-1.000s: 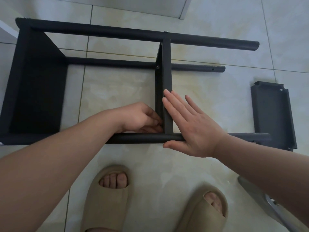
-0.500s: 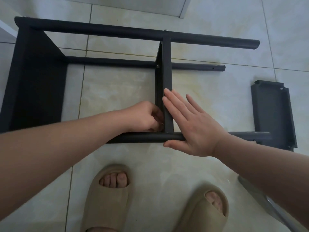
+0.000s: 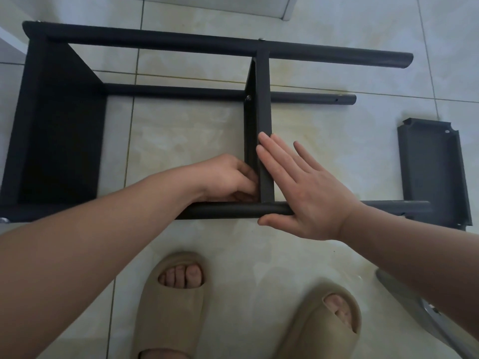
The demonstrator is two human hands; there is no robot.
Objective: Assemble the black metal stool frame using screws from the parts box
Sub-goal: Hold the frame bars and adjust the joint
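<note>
Black metal stool frame [image 3: 155,40] lies on its side on the tiled floor [image 3: 181,130], legs running left to right, seat end at the left. Cross brace [image 3: 264,112] spans from the far legs to the near leg tube [image 3: 228,211]; a screw head [image 3: 248,97] shows at its far end. Left hand [image 3: 228,180] sits in the inner corner where brace meets near tube, fingers curled tight together against the brace; cannot tell whether they pinch anything, the fingertips are hidden. Right hand [image 3: 303,193] lies flat, fingers straight and slightly spread, pressed on the brace's right side, thumb under the near tube. Loose black bracket panel [image 3: 435,172] lies on the floor to the right, beside the near tube's end. Beige slippers [image 3: 171,301] at bottom.
</note>
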